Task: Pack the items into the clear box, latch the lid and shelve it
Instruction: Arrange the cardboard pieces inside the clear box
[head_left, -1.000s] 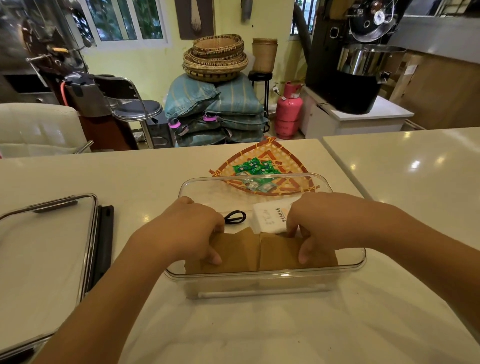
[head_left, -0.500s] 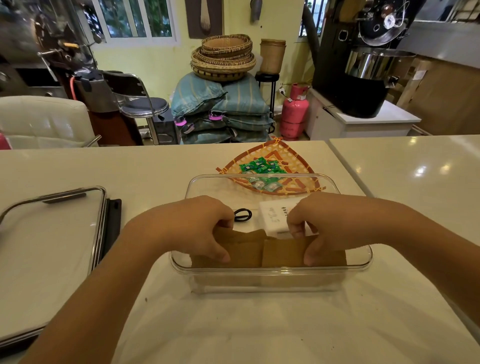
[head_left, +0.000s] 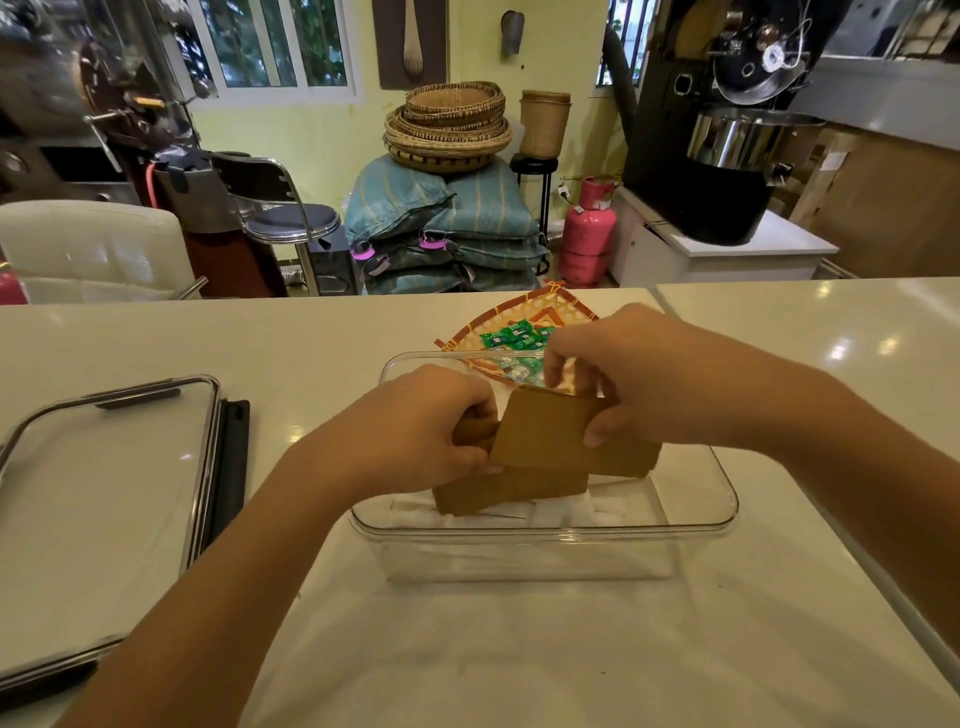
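Brown paper packets (head_left: 550, 441) are held over the clear box (head_left: 722, 519), which sits on the white counter (head_left: 156, 338) directly ahead of the person. Two stacks can be made out: an upper one, tilted, and a lower one (head_left: 509, 491) whose bottom edge reaches down inside the box, above something white on the floor of it. The left hand (head_left: 415, 431) is closed on the left ends of the packets; the right hand (head_left: 639, 384) is pinched on the upper stack's top right corner, thumb in front and fingers behind. Both hands are thus clamped on the paper, neither free.

The long axis of the packets runs left to right — the same way as the long axis of the box — so the stacks are judged to need only lowering and flattening, not turning. The box lies just below both hands, its open mouth upward, and each hand is about equally near it.

Beyond the far wall of the box a woven tray (head_left: 519, 312) with green sachets (head_left: 514, 338) is seen, nearer the right hand. The lid (head_left: 104, 493) lies flat, well apart to the left — nearer the left hand, and judged to be wanted later.
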